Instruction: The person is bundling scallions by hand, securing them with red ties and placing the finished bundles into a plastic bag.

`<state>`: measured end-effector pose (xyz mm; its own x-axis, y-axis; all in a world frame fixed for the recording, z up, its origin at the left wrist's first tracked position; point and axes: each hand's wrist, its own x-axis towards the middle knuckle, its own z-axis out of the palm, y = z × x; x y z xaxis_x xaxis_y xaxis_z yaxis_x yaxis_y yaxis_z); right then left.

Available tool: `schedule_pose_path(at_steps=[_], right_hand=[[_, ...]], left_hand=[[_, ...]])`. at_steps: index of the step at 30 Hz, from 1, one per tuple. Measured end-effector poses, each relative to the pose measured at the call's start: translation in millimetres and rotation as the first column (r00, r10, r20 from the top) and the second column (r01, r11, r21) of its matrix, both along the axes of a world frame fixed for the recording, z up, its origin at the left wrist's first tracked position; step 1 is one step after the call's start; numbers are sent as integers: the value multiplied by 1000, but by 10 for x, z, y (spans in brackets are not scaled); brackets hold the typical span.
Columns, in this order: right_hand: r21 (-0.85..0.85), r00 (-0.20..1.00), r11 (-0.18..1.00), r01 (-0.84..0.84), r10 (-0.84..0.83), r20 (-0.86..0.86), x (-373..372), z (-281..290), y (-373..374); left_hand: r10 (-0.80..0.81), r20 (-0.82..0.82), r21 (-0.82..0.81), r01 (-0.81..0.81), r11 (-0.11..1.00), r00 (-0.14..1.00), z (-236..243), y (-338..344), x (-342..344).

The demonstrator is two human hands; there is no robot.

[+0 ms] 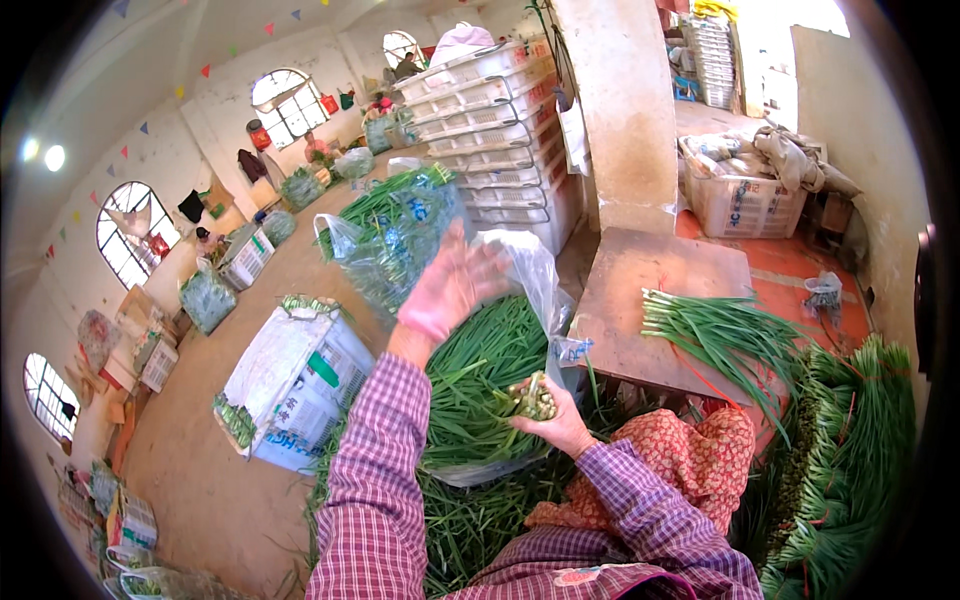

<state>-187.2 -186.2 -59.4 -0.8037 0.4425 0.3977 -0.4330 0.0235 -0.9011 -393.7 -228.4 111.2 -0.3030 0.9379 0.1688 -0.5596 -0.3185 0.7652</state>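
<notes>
My left hand point(455, 288) is raised over the far side of a clear plastic bag, fingers spread and slightly blurred, holding nothing. Long green leaves that look like garlic chives point(500, 345) fill the bag point(535, 268). In my right hand point(566, 425), closed at the bag's near right side, is a bunch of chives point(533, 398). Its pale cut ends point up toward me, and its leaves run leftward into the heap. To the right, a loose bundle of chives point(715, 330) lies on a brown board point(640, 265), white ends to the left, leaves hanging past the edge.
A white crate point(300, 410) with a white cover stands left of the bag. Behind are another filled bag point(385, 240) and stacked white crates point(500, 130) beside a pillar point(622, 120). Tied chive bundles point(840, 470) are piled at the right. Other people sit far back.
</notes>
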Motion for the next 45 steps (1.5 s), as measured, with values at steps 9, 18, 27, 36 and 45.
schedule_pose_path(at_steps=[9, 18, 27, 36, 45], right_hand=[[41, 899, 992, 119, -91, -428, 417, 1848, 419], [33, 966, 999, 40, -30, -257, 531, 2323, 478], [-415, 975, 884, -216, 217, -45, 87, 1660, 405], [-376, 963, 915, -147, 219, 157, -159, 1171, 371], [-169, 987, 985, -21, 48, 152, 197, 758, -55]], left_hand=[[0, -720, -172, -177, 969, 694, 709, -522, 148], [-119, -849, -73, 110, 991, 514, 862, -471, 979], [-106, -443, -422, -103, 901, 890, -1280, -1232, 1257], [36, -45, -271, -47, 961, 998, -2232, -1796, 1529], [111, -482, -415, -338, 845, 869, -1823, -1561, 1601]])
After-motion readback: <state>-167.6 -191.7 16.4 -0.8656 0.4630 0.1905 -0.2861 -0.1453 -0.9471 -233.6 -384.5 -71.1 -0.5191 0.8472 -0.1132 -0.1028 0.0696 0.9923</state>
